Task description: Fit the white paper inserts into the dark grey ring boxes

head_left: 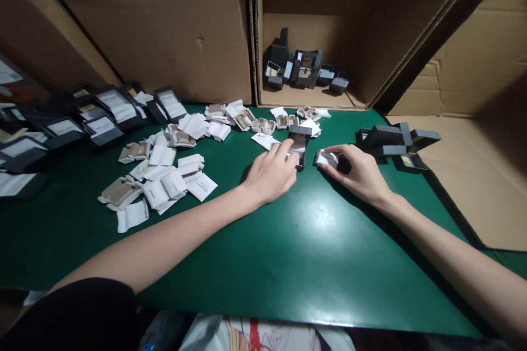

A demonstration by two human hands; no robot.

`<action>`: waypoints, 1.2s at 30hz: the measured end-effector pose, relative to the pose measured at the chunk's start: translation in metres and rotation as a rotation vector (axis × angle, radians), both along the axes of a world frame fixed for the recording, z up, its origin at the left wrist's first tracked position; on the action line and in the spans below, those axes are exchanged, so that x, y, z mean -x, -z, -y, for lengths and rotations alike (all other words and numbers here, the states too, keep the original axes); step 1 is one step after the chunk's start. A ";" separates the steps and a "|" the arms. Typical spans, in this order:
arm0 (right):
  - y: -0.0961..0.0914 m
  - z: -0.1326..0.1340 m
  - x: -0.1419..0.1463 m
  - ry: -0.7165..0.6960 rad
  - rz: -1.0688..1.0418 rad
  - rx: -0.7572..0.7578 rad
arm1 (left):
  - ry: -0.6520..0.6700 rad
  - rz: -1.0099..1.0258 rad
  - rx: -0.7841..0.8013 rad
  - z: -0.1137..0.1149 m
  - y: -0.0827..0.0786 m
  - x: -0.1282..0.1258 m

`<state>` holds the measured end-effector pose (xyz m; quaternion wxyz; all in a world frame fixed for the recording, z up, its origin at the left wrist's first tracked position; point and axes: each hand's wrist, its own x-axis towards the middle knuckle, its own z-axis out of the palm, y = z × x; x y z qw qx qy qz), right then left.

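My left hand [272, 171] is closed on a small black box [301, 134] that stands with its lid up on the green table. The fingers cover much of its front. To the right of it, my right hand [356, 170] pinches a folded white paper insert [327, 158] between thumb and fingers, low over the table. A gap separates the insert from the box. Just behind my left hand lies a flat white card [264, 140]. Small white paper inserts [263, 126] are strewn beyond the box.
Many white inserts and folded papers [162, 186] lie left of my arm. Black boxes holding white cards [115, 105] crowd the far left. Several black boxes [387, 137] stand at right. A cardboard carton [313, 21] at the back contains more open black boxes [305, 68].
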<state>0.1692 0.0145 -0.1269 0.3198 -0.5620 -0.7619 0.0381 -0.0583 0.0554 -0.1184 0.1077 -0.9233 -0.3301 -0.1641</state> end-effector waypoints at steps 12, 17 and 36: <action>-0.011 0.006 0.005 -0.055 -0.165 -0.155 | 0.148 -0.008 -0.025 0.008 0.000 -0.002; -0.016 0.011 0.010 -0.118 -0.135 -0.261 | 0.182 -0.016 0.017 0.010 0.000 -0.004; -0.014 0.009 0.015 -0.195 0.052 -0.340 | 0.276 0.141 0.145 0.008 0.003 -0.003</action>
